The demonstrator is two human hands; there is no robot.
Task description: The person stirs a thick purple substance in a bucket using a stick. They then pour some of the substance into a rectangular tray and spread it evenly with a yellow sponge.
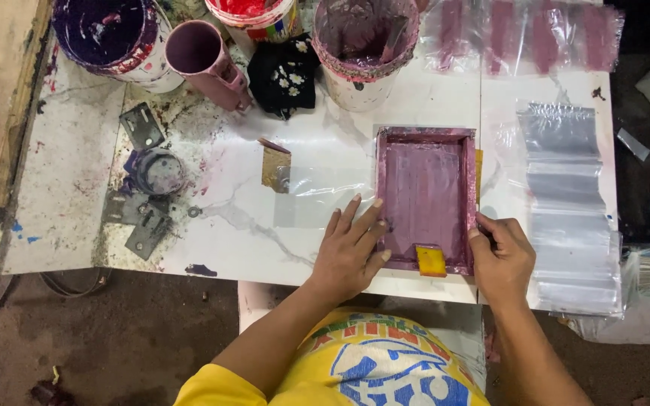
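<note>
A small rectangular printing screen frame (426, 197), stained purple-pink, lies flat on the white table (317, 143). My left hand (351, 248) rests with fingers spread on the frame's left edge and on the table beside it. My right hand (501, 256) is closed on the frame's lower right corner. A small yellow squeegee (431, 261) sits inside the frame at its near edge, between my hands. A clear plastic bag (317, 197) lies partly under the frame's left side.
Paint buckets (114, 37) and a pink mug (203, 59) stand along the far edge, with a tub of purple ink (365, 45). A black flowered cloth (283, 75) lies between them. Stacked clear bags (572, 210) sit at the right. Metal hinges (143, 124) lie left.
</note>
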